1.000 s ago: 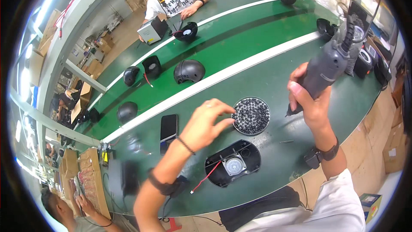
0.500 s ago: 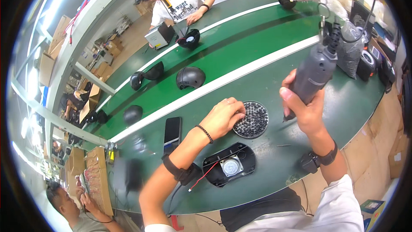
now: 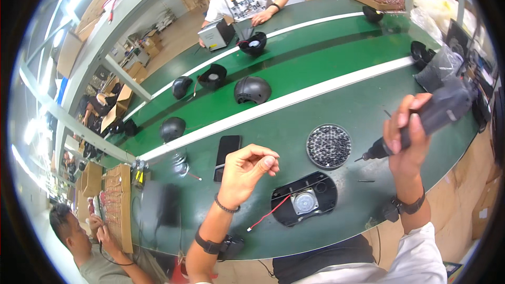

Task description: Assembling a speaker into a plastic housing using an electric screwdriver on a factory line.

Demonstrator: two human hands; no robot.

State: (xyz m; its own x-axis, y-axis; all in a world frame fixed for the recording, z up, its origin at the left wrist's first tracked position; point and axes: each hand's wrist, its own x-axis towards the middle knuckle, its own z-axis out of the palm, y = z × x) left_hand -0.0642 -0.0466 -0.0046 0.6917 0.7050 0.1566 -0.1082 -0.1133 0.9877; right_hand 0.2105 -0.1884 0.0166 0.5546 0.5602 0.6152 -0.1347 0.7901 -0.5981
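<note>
Your left hand hangs over the green table, the thumb drawn in close to the index finger; the gap is narrow, and you can't tell from here whether a tiny piece sits between the tips. Just below and to the right of those fingertips lies the black panel, flat on the table, apart from both your hands. A square-framed speaker sits in its middle, and a red wire trails from it toward your left, past the panel's edge. The round dish of small dark pieces stands beyond the panel, to the right of your left fingertips and clear of them.

Your right hand is wrapped around the grey electric screwdriver, tilted so its bit points down and left, near the dish's right side (a slim dark stick lies below it). A phone rests just behind your left hand.
</note>
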